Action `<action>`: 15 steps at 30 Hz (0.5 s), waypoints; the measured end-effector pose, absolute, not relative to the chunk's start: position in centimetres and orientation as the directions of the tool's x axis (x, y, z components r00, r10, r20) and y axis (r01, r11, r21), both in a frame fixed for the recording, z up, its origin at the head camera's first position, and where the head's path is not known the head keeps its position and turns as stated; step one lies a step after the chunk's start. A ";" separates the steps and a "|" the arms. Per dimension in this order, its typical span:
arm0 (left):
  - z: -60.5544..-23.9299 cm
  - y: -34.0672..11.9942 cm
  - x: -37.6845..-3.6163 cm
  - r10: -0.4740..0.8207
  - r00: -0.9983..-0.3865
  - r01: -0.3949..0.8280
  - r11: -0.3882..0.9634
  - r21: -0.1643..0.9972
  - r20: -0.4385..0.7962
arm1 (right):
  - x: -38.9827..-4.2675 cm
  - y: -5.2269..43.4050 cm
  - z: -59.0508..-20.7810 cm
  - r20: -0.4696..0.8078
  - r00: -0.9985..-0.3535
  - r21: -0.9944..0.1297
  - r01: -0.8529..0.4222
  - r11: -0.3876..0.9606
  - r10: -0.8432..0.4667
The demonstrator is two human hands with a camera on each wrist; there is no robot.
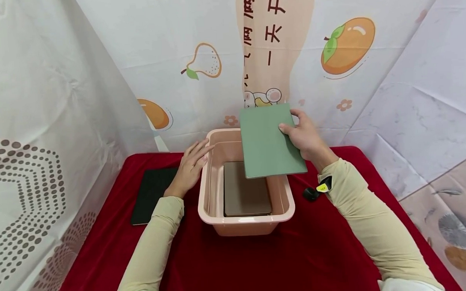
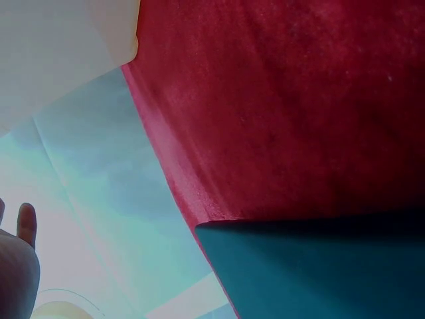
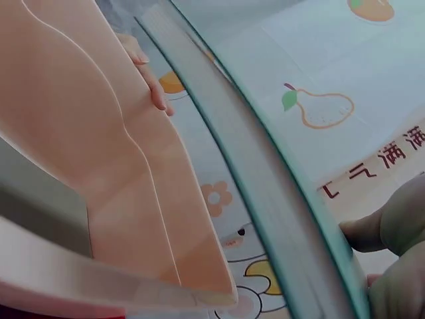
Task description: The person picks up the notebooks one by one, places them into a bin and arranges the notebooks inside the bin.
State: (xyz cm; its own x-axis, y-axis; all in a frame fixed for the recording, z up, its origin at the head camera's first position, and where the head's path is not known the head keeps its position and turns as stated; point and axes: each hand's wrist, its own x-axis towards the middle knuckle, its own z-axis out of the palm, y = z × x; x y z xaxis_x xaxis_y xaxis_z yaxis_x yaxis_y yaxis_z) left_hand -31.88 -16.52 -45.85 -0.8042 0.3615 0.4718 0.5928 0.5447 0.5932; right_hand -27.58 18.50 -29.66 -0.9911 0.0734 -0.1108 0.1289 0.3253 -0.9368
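Observation:
A green notebook (image 1: 269,142) is pinched along its right edge by my right hand (image 1: 306,136), thumb on the cover. It overlaps the back right of a pink plastic basin (image 1: 245,219) in the head view. The right wrist view shows the notebook's page edges (image 3: 246,166) side-on, above the basin's wall (image 3: 133,133). Inside the basin lies a brown notebook (image 1: 246,192). My left hand (image 1: 189,168) rests with extended fingers on the basin's left rim. Beside that hand's wrist, a black notebook (image 1: 153,193) lies on the cloth, partly covered by the forearm.
A red cloth (image 1: 241,265) covers the table. Right of the basin, a small black object (image 1: 311,194) with a yellow tag (image 1: 322,187) sits by the right cuff. Printed curtains (image 1: 213,35) hang close behind and on both sides.

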 end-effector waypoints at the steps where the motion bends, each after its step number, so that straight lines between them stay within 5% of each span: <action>1: -45.9 -16.5 -31.9 0.361 -0.805 0.592 0.542 0.596 0.472 | -27.6 18.2 -29.7 -0.110 -0.991 -0.938 0.127 0.322 0.070; 15: -46.0 -16.4 -31.9 0.355 -0.807 0.590 0.529 0.610 0.473 | -28.1 15.5 -29.6 -0.086 -0.995 -0.952 0.097 0.289 0.053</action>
State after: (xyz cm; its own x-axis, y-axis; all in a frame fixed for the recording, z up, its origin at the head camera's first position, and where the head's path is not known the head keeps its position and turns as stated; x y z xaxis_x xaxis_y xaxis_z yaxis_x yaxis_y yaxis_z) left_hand -31.91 -16.37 -45.95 -0.8065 0.3549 0.4728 0.5902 0.5287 0.6100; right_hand -28.06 15.53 -29.56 -0.9949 0.0526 -0.0857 0.0973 0.2888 -0.9524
